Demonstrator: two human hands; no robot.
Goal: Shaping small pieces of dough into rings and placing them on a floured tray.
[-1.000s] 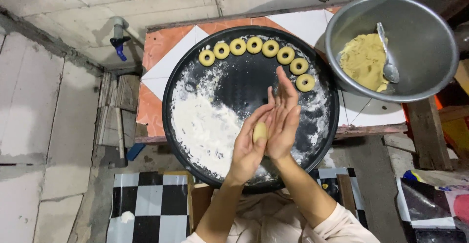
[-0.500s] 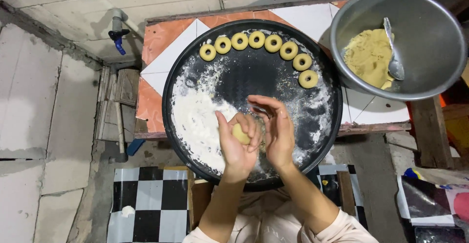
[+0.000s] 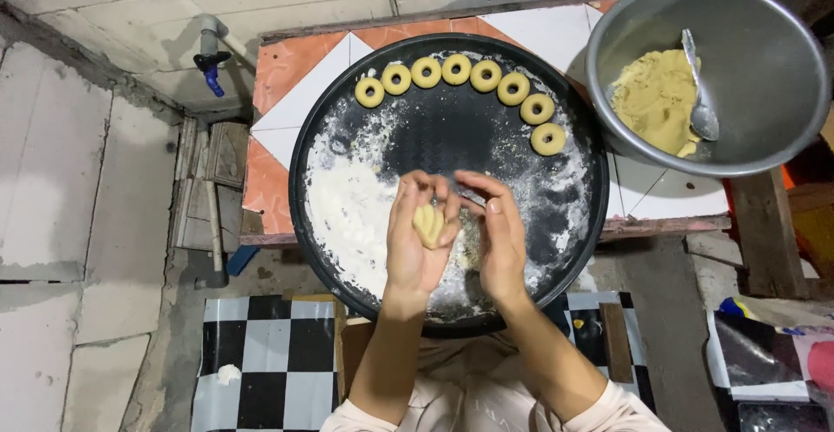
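Shaping step: left hand [image 3: 419, 241] cups a dough lump [image 3: 427, 224], fingers curled; right hand [image 3: 497, 232] open beside it. Next, likely: form a ring, join the row of rings [image 3: 469, 80] on the floured tray [image 3: 300, 180].

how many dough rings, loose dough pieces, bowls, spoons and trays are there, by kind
dough rings on the round black tray: 7, the first at
dough piece in the left hand, with the right hand beside it: 1
metal bowl: 1
spoon in the bowl: 1
round black tray: 1
total: 11
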